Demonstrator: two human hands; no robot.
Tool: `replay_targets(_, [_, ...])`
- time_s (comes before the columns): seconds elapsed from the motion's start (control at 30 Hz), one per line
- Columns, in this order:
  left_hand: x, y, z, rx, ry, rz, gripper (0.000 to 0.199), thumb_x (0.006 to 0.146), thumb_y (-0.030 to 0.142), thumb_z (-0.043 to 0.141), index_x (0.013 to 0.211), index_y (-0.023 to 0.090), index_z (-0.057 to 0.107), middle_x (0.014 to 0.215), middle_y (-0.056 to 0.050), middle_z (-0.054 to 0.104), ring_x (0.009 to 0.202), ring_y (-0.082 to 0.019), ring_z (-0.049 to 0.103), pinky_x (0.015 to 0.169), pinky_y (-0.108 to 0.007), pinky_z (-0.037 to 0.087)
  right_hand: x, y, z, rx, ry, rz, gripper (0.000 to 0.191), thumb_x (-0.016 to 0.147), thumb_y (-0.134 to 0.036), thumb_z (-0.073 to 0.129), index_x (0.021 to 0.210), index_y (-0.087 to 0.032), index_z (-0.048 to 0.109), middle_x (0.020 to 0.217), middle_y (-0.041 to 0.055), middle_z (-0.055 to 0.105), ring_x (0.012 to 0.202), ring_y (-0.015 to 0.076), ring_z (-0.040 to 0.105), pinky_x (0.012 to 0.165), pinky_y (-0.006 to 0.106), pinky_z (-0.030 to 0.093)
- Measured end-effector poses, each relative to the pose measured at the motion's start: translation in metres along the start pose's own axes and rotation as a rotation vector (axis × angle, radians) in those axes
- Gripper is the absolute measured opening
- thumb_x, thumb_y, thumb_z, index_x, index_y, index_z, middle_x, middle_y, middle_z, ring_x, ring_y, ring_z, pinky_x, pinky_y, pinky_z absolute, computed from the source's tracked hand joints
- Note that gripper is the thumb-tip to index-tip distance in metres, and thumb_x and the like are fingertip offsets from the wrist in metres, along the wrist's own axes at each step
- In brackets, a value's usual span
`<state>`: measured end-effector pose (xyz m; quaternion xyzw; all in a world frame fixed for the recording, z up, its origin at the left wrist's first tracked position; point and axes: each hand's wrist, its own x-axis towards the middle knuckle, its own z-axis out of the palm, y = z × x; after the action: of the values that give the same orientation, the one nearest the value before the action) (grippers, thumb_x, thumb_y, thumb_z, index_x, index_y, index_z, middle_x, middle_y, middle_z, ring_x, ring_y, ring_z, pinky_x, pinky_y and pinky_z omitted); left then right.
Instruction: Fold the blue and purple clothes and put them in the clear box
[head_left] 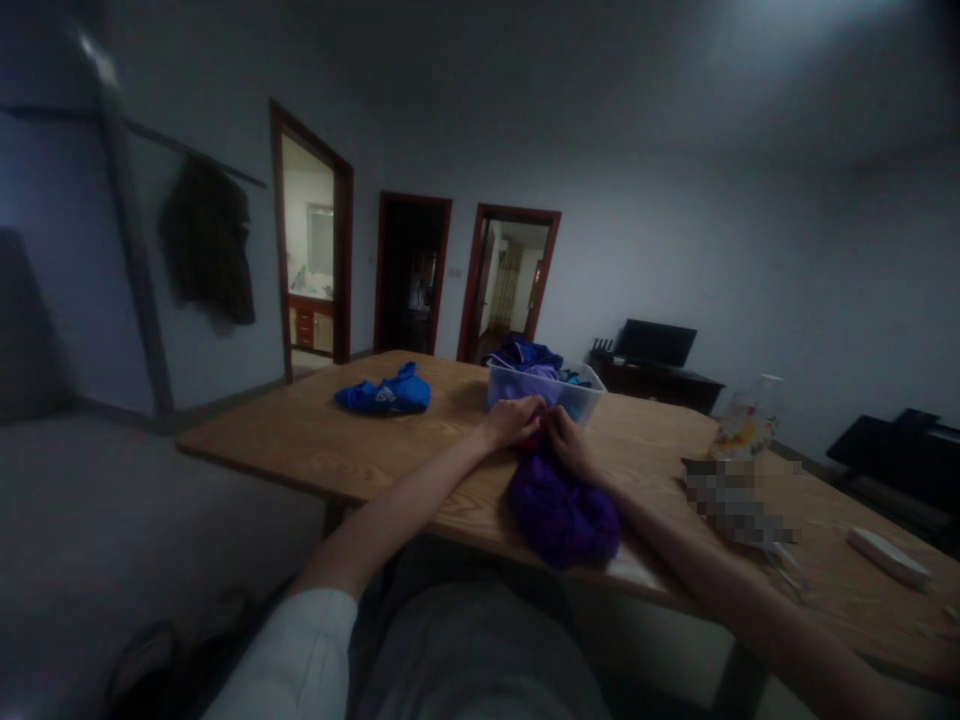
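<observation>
A bunched purple cloth [562,510] lies at the table's near edge, its top end gathered between my two hands. My left hand [514,420] is closed on the gathered end, with a bit of red showing there. Close beside it, my right hand [568,443] is also closed on the cloth. Just beyond both hands stands a clear plastic bin [589,400] holding blue and purple cloths [523,353]. A bright blue cloth bundle [386,391] with a pale print rests farther left on the table.
The wooden table [300,440] also bears a clear container [744,425] with a patterned side, a pixelated item [735,505] and a white object [888,556] on the right. Behind stand a television [656,343] and doorways. A dark coat hangs at left.
</observation>
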<state>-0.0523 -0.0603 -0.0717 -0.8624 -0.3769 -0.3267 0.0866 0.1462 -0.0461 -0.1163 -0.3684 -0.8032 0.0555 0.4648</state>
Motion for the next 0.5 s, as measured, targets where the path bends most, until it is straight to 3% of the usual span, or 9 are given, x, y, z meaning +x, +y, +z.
replay_targets(0.2, [-0.0018, 0.0012, -0.0046, -0.005, -0.043, -0.019, 0.021, 0.099, 0.029, 0.052, 0.115, 0.021, 0.062, 0.106, -0.007, 0.072, 0.095, -0.021, 0.071, 0.082, -0.027, 0.052, -0.0002, 0.0005, -0.001, -0.011, -0.055, -0.009, 0.019, 0.098, -0.037, 0.041, 0.097, -0.023, 0.054, 0.09, 0.0053, 0.066, 0.081, 0.0229, 0.061, 0.077, 0.037, 0.051])
replay_targets(0.37, [-0.0015, 0.0012, -0.007, -0.007, -0.044, -0.04, 0.024, 0.102, 0.036, 0.047, 0.115, 0.02, 0.062, 0.104, -0.008, 0.072, 0.092, -0.022, 0.071, 0.08, -0.029, 0.052, -0.0009, -0.0068, -0.0042, -0.03, -0.073, -0.048, 0.015, 0.093, -0.03, 0.045, 0.101, -0.021, 0.055, 0.093, 0.0062, 0.066, 0.084, 0.0229, 0.062, 0.08, 0.038, 0.051])
replay_targets(0.5, [-0.0011, -0.0002, -0.0049, 0.004, -0.027, -0.04, 0.022, 0.101, 0.03, 0.048, 0.117, 0.021, 0.06, 0.107, -0.007, 0.072, 0.094, -0.022, 0.071, 0.081, -0.029, 0.052, -0.0008, -0.0046, -0.003, -0.042, -0.084, -0.065, 0.02, 0.091, -0.027, 0.047, 0.108, -0.021, 0.056, 0.099, 0.0071, 0.067, 0.088, 0.0234, 0.063, 0.083, 0.039, 0.052])
